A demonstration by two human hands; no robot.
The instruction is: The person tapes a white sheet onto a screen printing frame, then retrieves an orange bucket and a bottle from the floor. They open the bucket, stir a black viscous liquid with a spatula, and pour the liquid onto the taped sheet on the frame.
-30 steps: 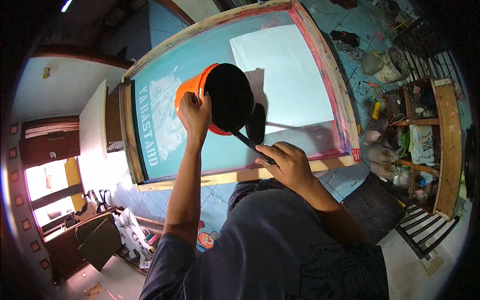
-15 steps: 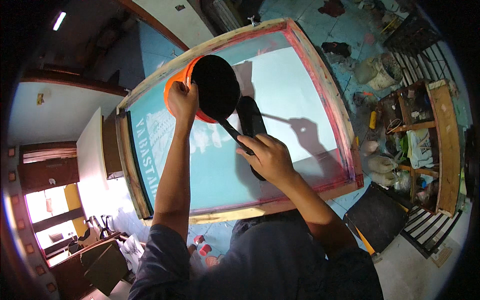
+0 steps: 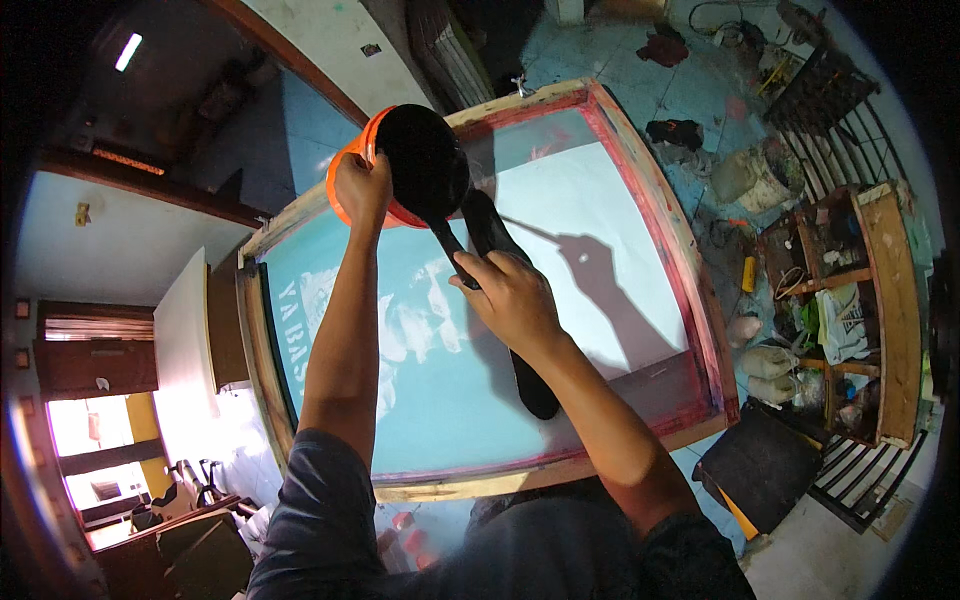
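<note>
My left hand (image 3: 362, 187) grips the rim of an orange bucket (image 3: 340, 200), thumb on the near edge, and holds it tilted above a screen-printing frame (image 3: 735, 385). Black ink (image 3: 415, 155) fills the visible mouth of the bucket. In my right hand (image 3: 510, 300) is a stick (image 3: 445, 237) coated in black ink, its far end at the bucket's lower lip. A thick black strip of ink (image 3: 532, 385) lies on the teal mesh (image 3: 430, 390), running from below the bucket toward me, partly hidden by my right hand. White sheeting (image 3: 570, 185) shows through the mesh on the right.
A wooden shelf (image 3: 895, 310) with bags and clutter stands at the right. A dark flat panel (image 3: 760, 465) sits near the frame's right corner. A wing-nut clamp (image 3: 520, 86) rises at the far edge. A white board (image 3: 182, 325) stands on the left.
The black ink strip reaches farther toward me on the mesh. My right hand and stick have shifted slightly left and the stick is steeper. The view has shifted, placing the frame lower.
</note>
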